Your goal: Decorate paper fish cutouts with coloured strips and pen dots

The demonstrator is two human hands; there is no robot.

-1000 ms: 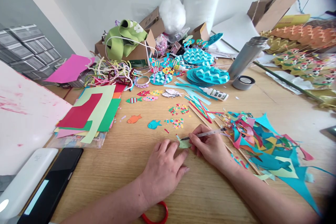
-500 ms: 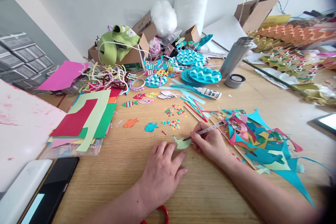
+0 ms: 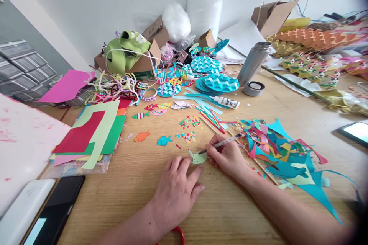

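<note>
My right hand (image 3: 228, 157) grips a slim pen (image 3: 228, 139), its tip on a small pale green paper cutout (image 3: 198, 158) with dark dots and a notched outline. My left hand (image 3: 178, 187) lies flat on the table, fingers spread, the fingertips at the cutout's near left edge. Beyond it sit a blue paper fish (image 3: 164, 141), an orange paper fish (image 3: 142, 136) and small piles of coloured paper bits (image 3: 188, 136). Red scissor handles (image 3: 178, 233) show partly from under my left forearm.
Coloured paper sheets (image 3: 94, 134) and a phone (image 3: 57, 206) lie left. Paper scraps (image 3: 283, 149) spread right, beside a thin wooden stick (image 3: 258, 162). Farther back are a glue bottle (image 3: 228, 102), blue wavy discs (image 3: 220, 82), a steel flask (image 3: 254, 63) and its lid (image 3: 253, 88).
The view has shifted slightly. The pen tip has moved a tiny bit left on the green cutout. My left hand stays in nearly the same place.
</note>
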